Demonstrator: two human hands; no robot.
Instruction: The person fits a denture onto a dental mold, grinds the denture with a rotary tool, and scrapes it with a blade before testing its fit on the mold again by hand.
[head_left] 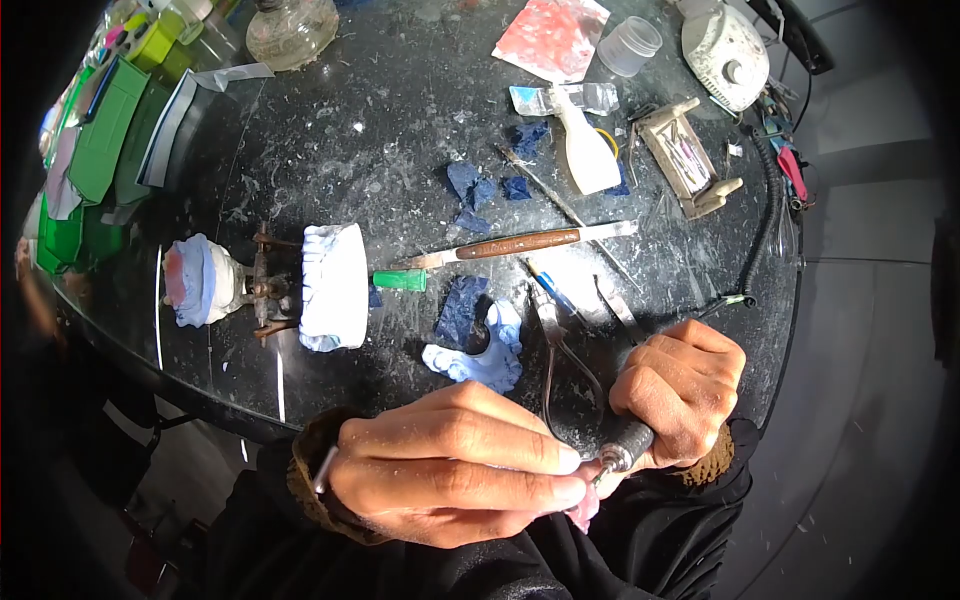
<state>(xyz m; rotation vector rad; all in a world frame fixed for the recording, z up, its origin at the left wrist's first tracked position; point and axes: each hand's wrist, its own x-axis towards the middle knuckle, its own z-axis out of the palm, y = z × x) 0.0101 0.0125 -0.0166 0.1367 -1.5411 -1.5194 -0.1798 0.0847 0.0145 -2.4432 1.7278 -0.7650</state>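
Note:
My left hand is closed, fingers pinched round a small pink acrylic piece that looks like part of a denture; most of it is hidden by the fingers. In my right hand is a black rotary handpiece, its metal tip pointing down at the pink piece. Whether the bur touches it I cannot tell. Just beyond the hands lie metal pliers and a pale blue horseshoe-shaped dental cast. Farther left, an articulator lies opened out, with a white cast and a blue-and-pink cast.
A wooden-handled wax knife, a green cap and dark blue scraps lie mid-table. Behind are a white bottle, a bur holder, a control unit and a glass burner. Green bins stand left.

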